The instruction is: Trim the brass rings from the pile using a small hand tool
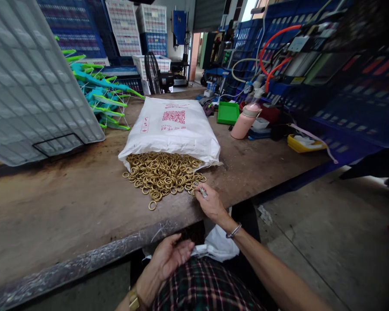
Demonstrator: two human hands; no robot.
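Brown table (68,194), open room at left; white bag (173,125), brass rings (165,172) spilling frontward; my left hand (168,255) off the front edge, fingers apart; my right hand (212,205) pinching a silver piece (203,192) beside the rings.

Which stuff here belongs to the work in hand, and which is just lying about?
Likely in use:
- gold-coloured rings, right hand at their edge
- white sack, rings spilling from its mouth

Apparently just lying about:
- pink bottle
- green tray
- yellow tray
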